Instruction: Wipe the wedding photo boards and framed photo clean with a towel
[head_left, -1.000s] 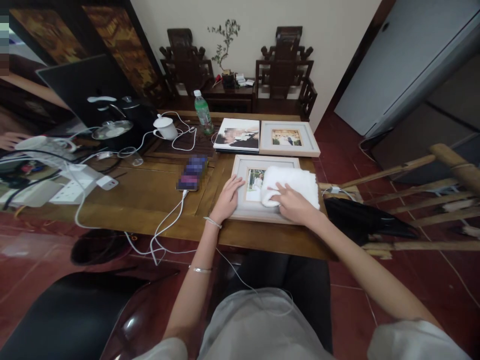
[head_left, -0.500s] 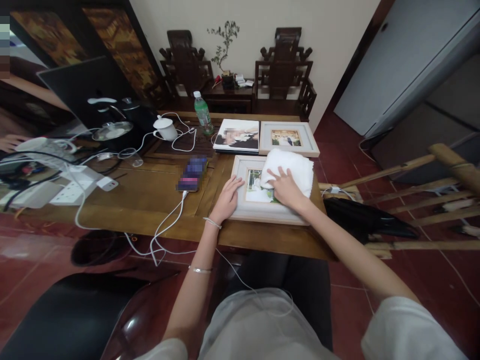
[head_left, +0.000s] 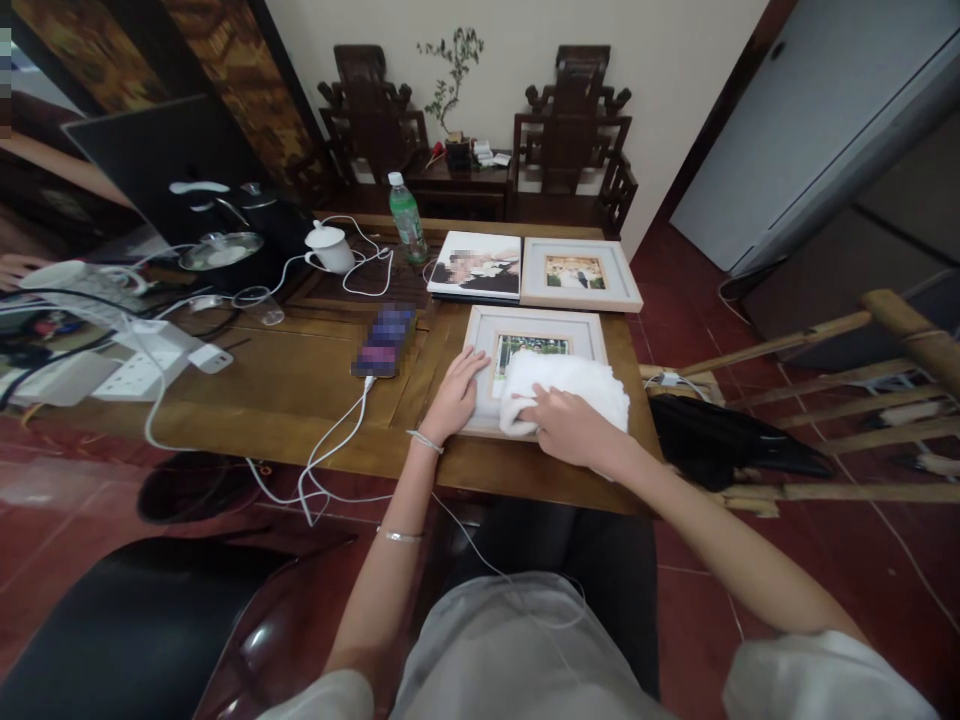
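Note:
A light wooden picture frame point(head_left: 480, 330) with a small photo in its middle lies flat near the table's front right. My left hand point(head_left: 454, 394) rests on its left edge, fingers stretched out. Over the lower right part of the frame spreads a folded white cloth point(head_left: 577, 385), hiding part of the photo. My right hand point(head_left: 566, 425) presses on the cloth with its fingers bent into it. Behind, a second picture frame point(head_left: 622, 268) lies beside a white-and-black photo album point(head_left: 477, 262).
Left of the frames lies a phone point(head_left: 384, 340) on a white charging cable. A green-capped-off bottle point(head_left: 407, 220), a lidded white cup point(head_left: 330, 247) and a power strip point(head_left: 139, 365) stand farther left. Another person's hand point(head_left: 19, 268) shows at the left edge. Bamboo poles point(head_left: 795, 340) stand at right.
My right hand has moved the cloth down toward the frame's near edge, uncovering its upper right part. The fingers are now more bent. My left hand stays on the frame.

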